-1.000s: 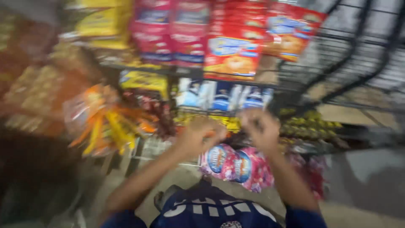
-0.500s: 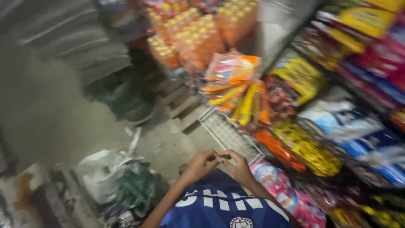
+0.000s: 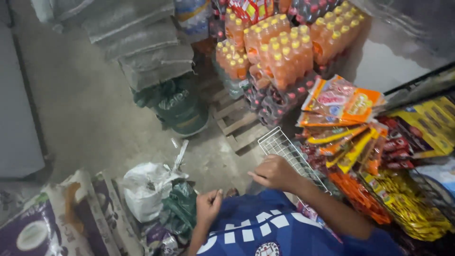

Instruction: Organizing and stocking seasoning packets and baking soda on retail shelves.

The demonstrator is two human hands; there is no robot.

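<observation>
Two bare hands show: the right hand rests loosely curled on a white wire rack, grasping nothing; the left hand is clenched near the blue shirt.

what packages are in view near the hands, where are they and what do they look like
Orange soda bottle packs: stacked at top centre, yellow caps.
Hanging snack packets: right of the right hand, orange, yellow, red.
White plastic bag: on the floor left of the left hand, knotted.
Grey sacks: piled at upper left.

Orange bottles with yellow caps, white wire rack, blue shirt with white lettering, orange-and-yellow snack packs, white bag, grey sacks.
</observation>
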